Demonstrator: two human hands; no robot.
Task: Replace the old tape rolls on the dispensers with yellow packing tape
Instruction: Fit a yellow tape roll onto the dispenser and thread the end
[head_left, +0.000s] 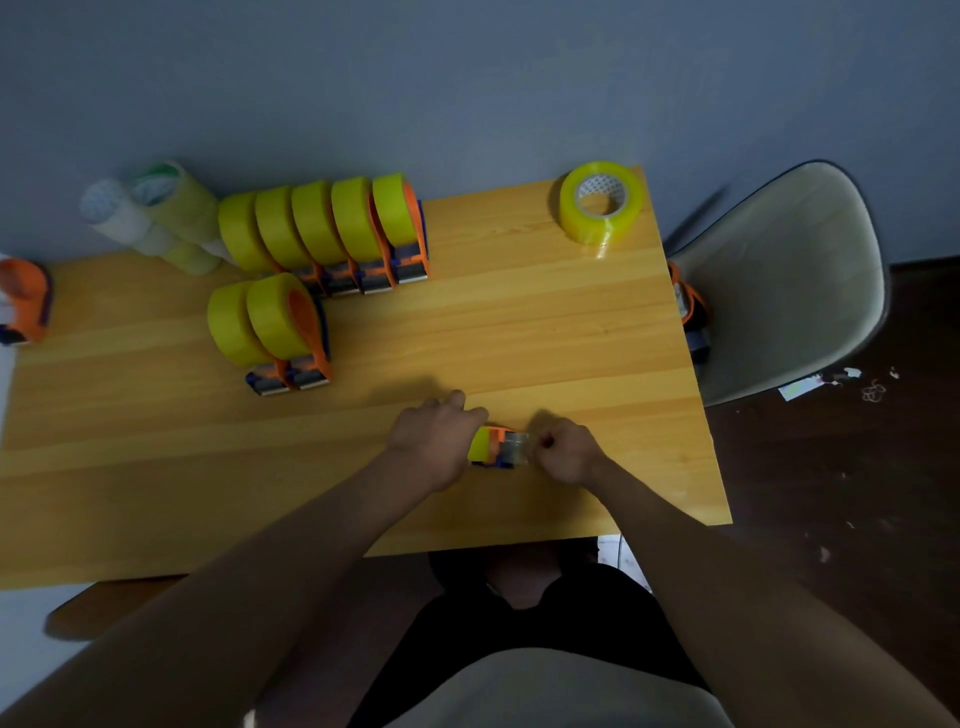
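Both hands meet over the table (571, 322): left hand (441, 441) grips the dispenser (496, 447), right hand (563, 449) pinches tape just beside.

Orange dispenser (500, 447) with yellow roll, near front edge. Seven loaded dispensers (311, 244) upright, far left. Loose yellow tape roll (601, 208) flat, far right corner.

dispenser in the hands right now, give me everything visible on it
The dispenser is orange plastic with a blue underside and lies on the wooden table near its front edge. A yellow roll sits at its left end. The left hand grips that end; the right hand pinches clear tape at its right end.
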